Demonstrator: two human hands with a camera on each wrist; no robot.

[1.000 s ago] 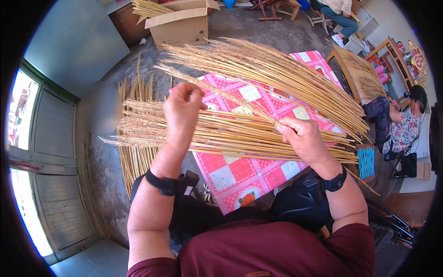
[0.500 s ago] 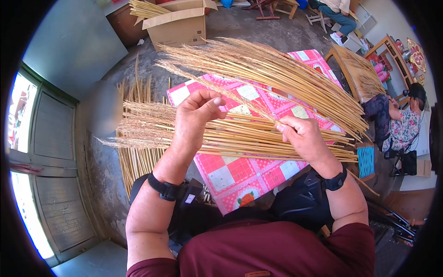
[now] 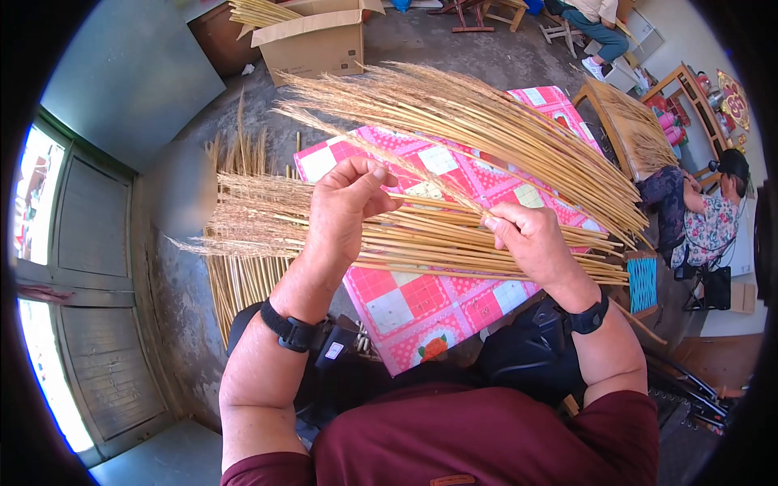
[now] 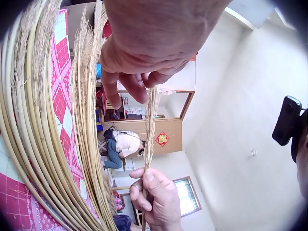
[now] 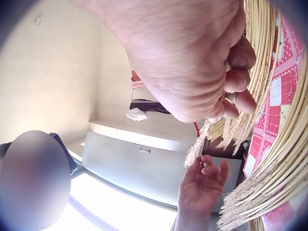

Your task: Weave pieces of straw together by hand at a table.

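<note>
My right hand [image 3: 527, 243] grips a plumed reed stalk [image 3: 405, 166], thumb pressed along it just below the feathery head. The plume slants up and left from that grip, as the left wrist view also shows with the plume [image 4: 150, 125] above the right hand [image 4: 161, 195]. My left hand [image 3: 340, 206] is raised beside the plume, fingers loosely bent, thumb near the index fingertip; in the head view the plume passes just beyond it. Beneath both hands lies a bundle of reed stalks [image 3: 454, 243] on the pink checked tablecloth [image 3: 409, 312], plumes to the left.
A second reed bundle [image 3: 502, 130] spans the table's far side. More stalks [image 3: 251, 279] stand low at the left. On the floor behind is a cardboard box [image 3: 312, 49] holding stalks. A seated person [image 3: 713, 219] works at the right, near a blue woven stool [image 3: 642, 285].
My left hand has moved right and slightly down along the plume from near its tip, its fingers loosening, then stayed nearly still. The right hand keeps its grip in place.
</note>
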